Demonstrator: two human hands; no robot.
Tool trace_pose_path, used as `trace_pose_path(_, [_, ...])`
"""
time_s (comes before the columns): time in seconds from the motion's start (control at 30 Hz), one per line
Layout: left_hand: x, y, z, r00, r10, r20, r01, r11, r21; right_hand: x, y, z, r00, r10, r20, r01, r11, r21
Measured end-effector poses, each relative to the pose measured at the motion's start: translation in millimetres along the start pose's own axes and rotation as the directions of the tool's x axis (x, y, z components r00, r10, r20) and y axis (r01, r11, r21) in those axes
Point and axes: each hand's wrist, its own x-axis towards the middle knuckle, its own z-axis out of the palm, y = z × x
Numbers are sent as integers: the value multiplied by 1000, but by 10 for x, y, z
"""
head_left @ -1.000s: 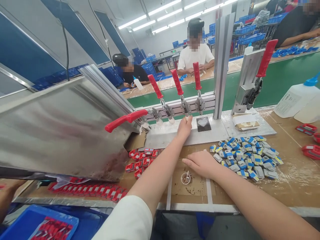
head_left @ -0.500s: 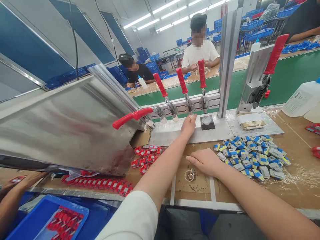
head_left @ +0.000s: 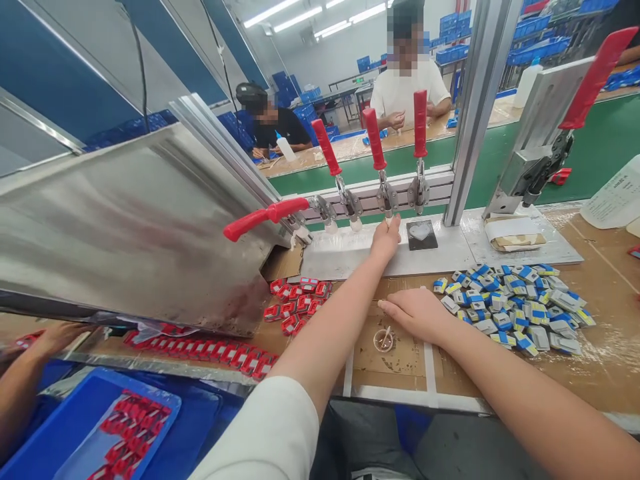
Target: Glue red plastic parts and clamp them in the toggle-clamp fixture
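My left hand (head_left: 386, 241) is closed just beneath the tip of a toggle clamp (head_left: 384, 190), one in a row with red handles on a metal frame. Its fingertips touch or nearly touch the clamp's tip; whatever they hold is hidden. My right hand (head_left: 419, 315) rests palm down on the bench, fingers stretched to the left and holding nothing visible. Close to it stands a small cup (head_left: 384, 340) with a thin stick in it. A black square plate with a pale heart-like patch (head_left: 423, 233) lies right of my left hand on the metal base (head_left: 345, 260).
Red parts (head_left: 295, 303) lie left of my left forearm. A heap of grey, blue and yellow parts (head_left: 520, 303) spreads on the right. A metal panel (head_left: 140, 233) slants along the left. Another clamp stand (head_left: 530, 147) rises at right. Co-workers sit across the green belt.
The view has shifted slightly, so the clamps appear larger and higher. Both hands keep about the same places: left at the clamp tip, right on the bench.
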Motion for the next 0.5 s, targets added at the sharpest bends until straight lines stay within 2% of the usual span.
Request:
trace_pose_path(0.07, [-25,7,21,1000,3,27,-2,1000,-22,2,5,7,1000,-5,-4,5,1000,3])
trace_pose_path(0.1, [-27,7,-5,999,24,29,-24,999,23,2,8,9,1000,-6,-8,6,1000,5])
trace_pose_path(0.23, [34,-14,-237,992,125,5,-118,927,355,-4,19,7,1000,-6,-19,6,1000,6])
trace_pose_path(0.3, [75,-33,-299,986,164,12,-152,882,445,-5,20,3,1000,-12,-15,12,1000,8])
trace_pose_path(0.37, [90,-49,-268,985,171,10,-159,888,431,-4,17,-1,1000,-17,-12,17,1000,9])
trace_pose_path(0.5, [26,-38,-43,994,106,-37,-94,963,251,1,13,-2,1000,-20,-21,20,1000,-2])
